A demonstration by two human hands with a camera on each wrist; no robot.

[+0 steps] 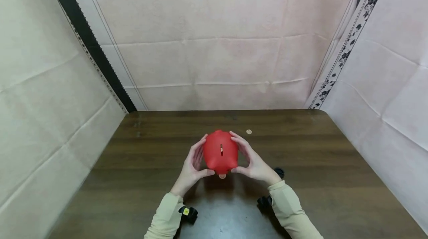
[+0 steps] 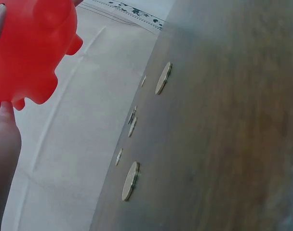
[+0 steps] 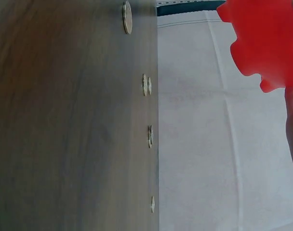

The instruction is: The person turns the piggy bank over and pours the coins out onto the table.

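A red piggy bank (image 1: 214, 157) is held up above the table between both hands, its slotted top facing the head camera. The left hand (image 1: 191, 170) grips its left side, fingers at the far end and thumb at the near end. On the opposite side the right hand (image 1: 255, 164) holds it in the same way. Something pale shows inside the slot. One coin (image 1: 222, 176) peeks out below the bank's near edge, and another coin (image 1: 249, 131) lies farther back to the right. Both wrist views show the bank's short feet clear of the wood, with several coins (image 2: 130, 181) lying flat below.
The brown wooden table (image 1: 140, 179) ends at the back against a pale cloth wall (image 1: 214, 61). Similar cloths hang at the left and right. Dark straps with small devices (image 1: 192, 215) sit on both wrists.
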